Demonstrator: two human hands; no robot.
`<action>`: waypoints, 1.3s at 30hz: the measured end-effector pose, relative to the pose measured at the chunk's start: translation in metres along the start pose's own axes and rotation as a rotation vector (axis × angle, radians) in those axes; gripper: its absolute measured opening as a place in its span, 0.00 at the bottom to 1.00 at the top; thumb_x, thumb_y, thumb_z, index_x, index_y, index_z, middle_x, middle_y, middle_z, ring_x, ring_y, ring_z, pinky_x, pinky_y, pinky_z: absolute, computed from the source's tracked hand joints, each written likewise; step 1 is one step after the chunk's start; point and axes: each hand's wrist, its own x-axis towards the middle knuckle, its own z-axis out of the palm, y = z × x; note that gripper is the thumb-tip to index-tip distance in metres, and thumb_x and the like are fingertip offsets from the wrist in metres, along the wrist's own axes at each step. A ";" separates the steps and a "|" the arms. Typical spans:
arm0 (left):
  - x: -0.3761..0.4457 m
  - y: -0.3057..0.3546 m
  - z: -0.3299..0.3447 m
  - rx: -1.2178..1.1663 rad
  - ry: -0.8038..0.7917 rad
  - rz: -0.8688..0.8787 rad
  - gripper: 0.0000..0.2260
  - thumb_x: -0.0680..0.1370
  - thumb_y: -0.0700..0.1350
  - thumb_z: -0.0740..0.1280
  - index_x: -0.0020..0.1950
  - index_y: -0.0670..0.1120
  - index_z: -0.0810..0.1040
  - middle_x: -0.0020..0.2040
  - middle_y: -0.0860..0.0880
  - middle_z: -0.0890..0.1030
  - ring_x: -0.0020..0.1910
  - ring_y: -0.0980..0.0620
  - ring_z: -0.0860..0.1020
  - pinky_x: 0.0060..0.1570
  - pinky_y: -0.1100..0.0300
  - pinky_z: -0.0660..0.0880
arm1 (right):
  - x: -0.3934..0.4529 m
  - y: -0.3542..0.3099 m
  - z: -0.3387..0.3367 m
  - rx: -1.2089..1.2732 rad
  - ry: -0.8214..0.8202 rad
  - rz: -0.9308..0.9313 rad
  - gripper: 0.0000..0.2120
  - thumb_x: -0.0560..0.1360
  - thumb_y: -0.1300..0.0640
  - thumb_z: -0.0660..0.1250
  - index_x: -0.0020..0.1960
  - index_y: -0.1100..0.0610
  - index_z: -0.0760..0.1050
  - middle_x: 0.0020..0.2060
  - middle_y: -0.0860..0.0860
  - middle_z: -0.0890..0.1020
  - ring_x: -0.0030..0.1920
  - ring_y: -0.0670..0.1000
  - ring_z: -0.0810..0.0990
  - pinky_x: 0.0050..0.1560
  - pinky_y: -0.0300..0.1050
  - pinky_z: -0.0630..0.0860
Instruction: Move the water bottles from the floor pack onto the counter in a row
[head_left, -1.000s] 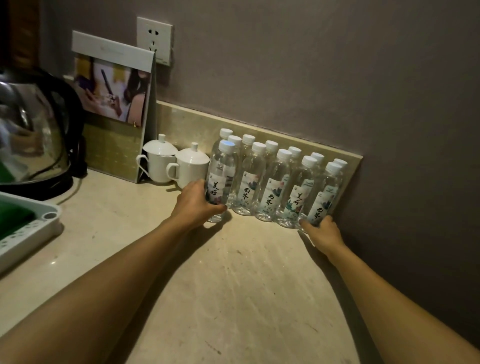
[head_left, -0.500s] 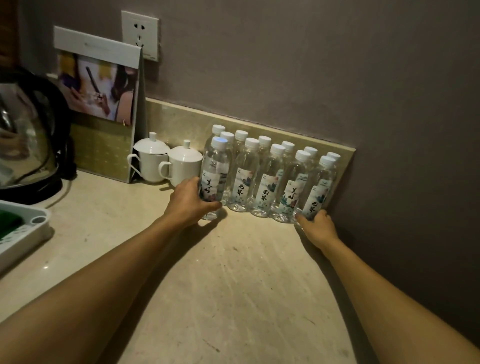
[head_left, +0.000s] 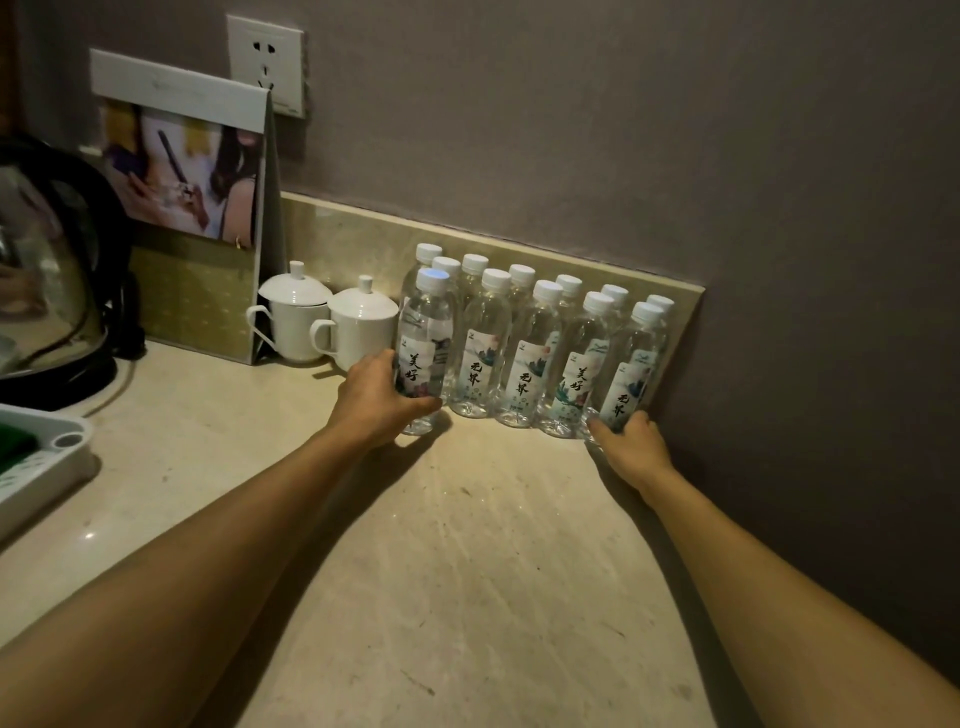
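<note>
- Water bottles (head_left: 524, 353) stand upright on the table (head_left: 467, 545), packed in two rows against the low stone backsplash (head_left: 353, 239) at the back, white caps up, printed labels facing forward.
- The front row has five bottles; more caps show behind them, with their bodies mostly hidden.
- The left hand (head_left: 376, 400) grips the leftmost front bottle (head_left: 427, 348) low on its label, thumb curled across the front, the fingers hidden behind it.
- The right hand (head_left: 631, 444) touches the base of the rightmost front bottle (head_left: 631, 374), which stands just beside the side wall (head_left: 831, 312). Its fingers point forward against the bottle; I cannot tell whether they curl round it.
- Two lidded white cups (head_left: 332, 325) stand just to the left of the bottles, the nearer one touching or almost touching the left hand.
- A folded standing card (head_left: 189, 208) with a photo leans behind the cups, below a wall socket (head_left: 266, 62).
- A dark glass kettle (head_left: 47, 270) sits at far left on its base.
- A white tray (head_left: 36, 467) with something green in it lies at the left edge.
</note>
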 end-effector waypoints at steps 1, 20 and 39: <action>0.000 0.000 0.000 0.000 0.000 0.000 0.27 0.66 0.47 0.79 0.62 0.46 0.74 0.58 0.47 0.79 0.56 0.47 0.79 0.56 0.47 0.79 | 0.000 0.000 0.000 0.003 0.001 0.002 0.33 0.77 0.42 0.64 0.71 0.65 0.62 0.70 0.61 0.66 0.66 0.62 0.70 0.66 0.57 0.70; -0.005 0.002 -0.002 0.060 0.007 -0.024 0.30 0.66 0.51 0.79 0.63 0.45 0.73 0.58 0.45 0.78 0.56 0.45 0.78 0.55 0.45 0.78 | -0.009 -0.010 0.002 -0.085 0.100 0.009 0.27 0.77 0.44 0.65 0.65 0.64 0.68 0.65 0.60 0.72 0.63 0.62 0.73 0.62 0.54 0.72; -0.040 0.036 0.000 0.352 -0.141 -0.061 0.15 0.72 0.63 0.70 0.43 0.51 0.79 0.36 0.53 0.82 0.40 0.52 0.81 0.46 0.51 0.81 | -0.031 -0.018 -0.013 0.053 0.093 0.046 0.33 0.76 0.45 0.67 0.70 0.65 0.62 0.68 0.61 0.67 0.65 0.63 0.71 0.63 0.56 0.71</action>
